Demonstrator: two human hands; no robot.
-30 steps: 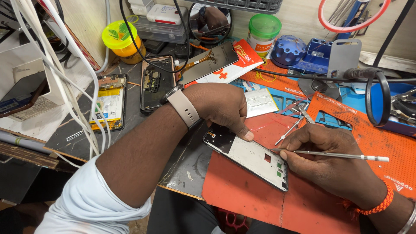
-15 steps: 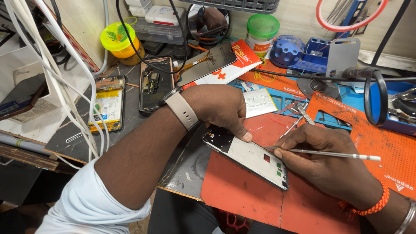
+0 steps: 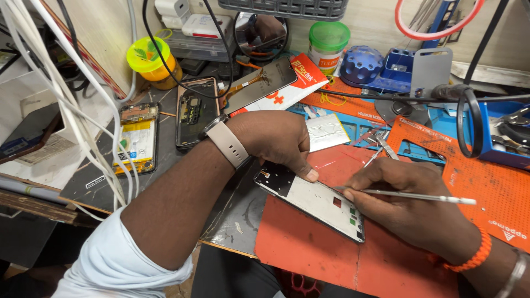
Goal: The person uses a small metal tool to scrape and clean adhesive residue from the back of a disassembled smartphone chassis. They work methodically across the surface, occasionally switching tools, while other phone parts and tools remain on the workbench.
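A phone frame (image 3: 309, 201) lies flat on the red mat (image 3: 320, 259), its bare white back plate facing up. My left hand (image 3: 276, 140) presses down on its upper left end with the fingertips; a beige watch band sits on that wrist. My right hand (image 3: 411, 207) rests at the frame's right edge and grips thin metal tweezers (image 3: 419, 196), whose tip lies over the frame's right part and whose far end points right. An orange bracelet circles the right wrist.
Two opened phones (image 3: 137, 138) (image 3: 194, 110) lie on the dark board at left, under hanging white cables (image 3: 66, 94). A detached screen (image 3: 259, 83), yellow tub (image 3: 150, 59), green-lidded jar (image 3: 328, 41), blue holder (image 3: 361, 63) and orange mat (image 3: 469, 165) crowd the back and right.
My hands and the phone frame stay put; the tweezers' tip shifts slightly on the frame. The view has crept a little closer.
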